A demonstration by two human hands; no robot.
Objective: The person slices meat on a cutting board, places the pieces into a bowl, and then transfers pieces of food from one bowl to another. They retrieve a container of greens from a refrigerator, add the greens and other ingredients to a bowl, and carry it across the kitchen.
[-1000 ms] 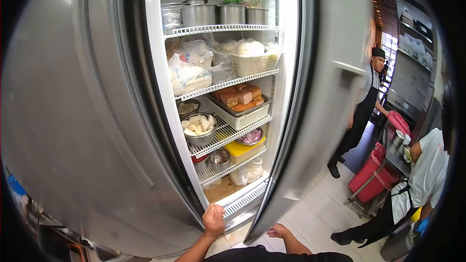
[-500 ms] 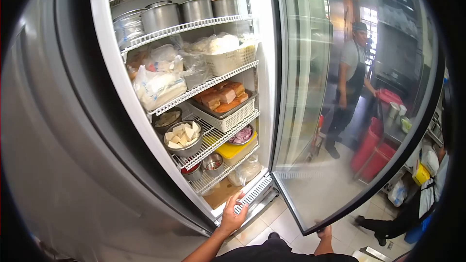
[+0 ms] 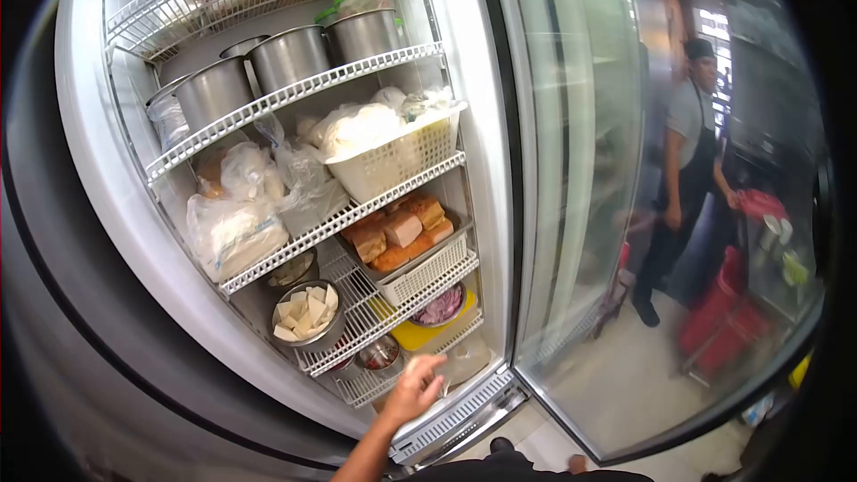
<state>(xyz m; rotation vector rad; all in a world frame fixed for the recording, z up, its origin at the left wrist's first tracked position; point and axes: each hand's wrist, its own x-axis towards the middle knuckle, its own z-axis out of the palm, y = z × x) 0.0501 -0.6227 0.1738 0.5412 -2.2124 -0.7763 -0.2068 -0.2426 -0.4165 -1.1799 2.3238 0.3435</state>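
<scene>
My left hand (image 3: 414,389) is raised in front of the lowest part of the open fridge, fingers apart and a little curled, holding nothing. Behind it are a clear plastic bag (image 3: 468,361) and a metal bowl of red food (image 3: 379,353). Only a small part of my right hand (image 3: 578,463) shows below the bottom edge of the glass door (image 3: 598,303); its fingers are hidden. A bowl of white cut pieces (image 3: 306,312) stands on a wire shelf, left of a tray of orange-brown blocks (image 3: 402,232). Sliced purple food (image 3: 439,305) lies in a bowl on a yellow lid (image 3: 427,334).
Upper shelves hold metal pots (image 3: 290,55), a green-lidded tub (image 3: 364,0), plastic bags (image 3: 234,232) and a white basket (image 3: 397,161). Through the glass, a person in an apron (image 3: 687,170) appears near red bins (image 3: 725,321). The door frame stands to the right.
The view has moved closer to the fridge shelves. My left hand is now higher against the lower shelves. My right hand shows less, low by the door's edge.
</scene>
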